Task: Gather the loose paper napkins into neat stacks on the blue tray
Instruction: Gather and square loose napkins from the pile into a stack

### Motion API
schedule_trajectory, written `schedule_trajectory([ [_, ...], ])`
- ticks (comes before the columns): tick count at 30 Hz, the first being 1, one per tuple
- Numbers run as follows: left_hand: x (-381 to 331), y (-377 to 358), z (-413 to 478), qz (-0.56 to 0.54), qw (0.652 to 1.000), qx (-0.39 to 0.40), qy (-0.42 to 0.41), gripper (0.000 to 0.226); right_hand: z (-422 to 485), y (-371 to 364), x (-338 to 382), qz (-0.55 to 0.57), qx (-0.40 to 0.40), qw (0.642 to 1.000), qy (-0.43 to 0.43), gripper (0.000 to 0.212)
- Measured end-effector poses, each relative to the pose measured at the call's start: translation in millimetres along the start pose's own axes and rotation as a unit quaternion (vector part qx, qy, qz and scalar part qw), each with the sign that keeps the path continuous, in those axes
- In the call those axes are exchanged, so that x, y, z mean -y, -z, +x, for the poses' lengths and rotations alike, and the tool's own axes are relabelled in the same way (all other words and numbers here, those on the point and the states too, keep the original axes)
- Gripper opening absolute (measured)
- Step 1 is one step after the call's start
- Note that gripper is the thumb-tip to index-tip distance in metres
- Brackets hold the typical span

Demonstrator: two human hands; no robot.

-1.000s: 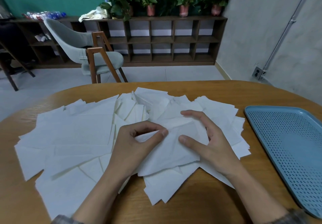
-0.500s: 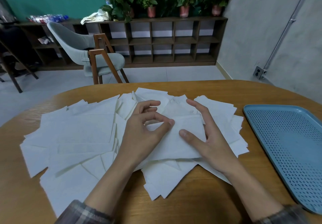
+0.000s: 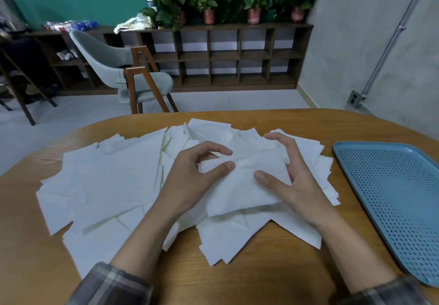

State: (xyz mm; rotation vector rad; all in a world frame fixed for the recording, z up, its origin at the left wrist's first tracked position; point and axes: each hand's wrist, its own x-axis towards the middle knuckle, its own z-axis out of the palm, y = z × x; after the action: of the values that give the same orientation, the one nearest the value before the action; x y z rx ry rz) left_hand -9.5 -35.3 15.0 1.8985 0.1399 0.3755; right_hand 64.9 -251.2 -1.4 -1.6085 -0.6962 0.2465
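Head view: left hand [image 3: 190, 183] and right hand [image 3: 299, 183] both pinch one napkin [image 3: 247, 186] by its ends, above the loose napkin pile [image 3: 107, 181] on the table [image 3: 249, 278]; blue tray [image 3: 338, 146] sits right of it.

Both forearms come in from the bottom edge, plaid sleeves ending mid-forearm, angled toward each other. Left hand [image 3: 190, 181] back-up, thumb and curled index pinching the left end of one napkin [image 3: 244, 186]. Right hand [image 3: 297, 181] arched, thumb on top of it, fingers curled over its far right edge.
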Motion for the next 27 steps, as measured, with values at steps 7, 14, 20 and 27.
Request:
schedule_trajectory([
  [7,15,-11,-3,0.150,0.974,-0.048,-0.165,0.036,4,13,-8,-0.083,-0.055,0.995,0.020,0.025],
  [14,37,-7,-23,0.235,0.944,0.174,-0.151,0.022,2,11,-28,-0.074,-0.119,0.990,0.012,0.028],
  [20,38,1,-23,0.247,0.937,0.219,-0.115,0.016,1,11,-31,-0.066,-0.100,0.993,-0.011,0.028],
  [27,19,-5,-25,0.105,0.979,0.086,-0.154,0.014,-1,11,-28,-0.043,-0.093,0.995,0.024,0.028],
])
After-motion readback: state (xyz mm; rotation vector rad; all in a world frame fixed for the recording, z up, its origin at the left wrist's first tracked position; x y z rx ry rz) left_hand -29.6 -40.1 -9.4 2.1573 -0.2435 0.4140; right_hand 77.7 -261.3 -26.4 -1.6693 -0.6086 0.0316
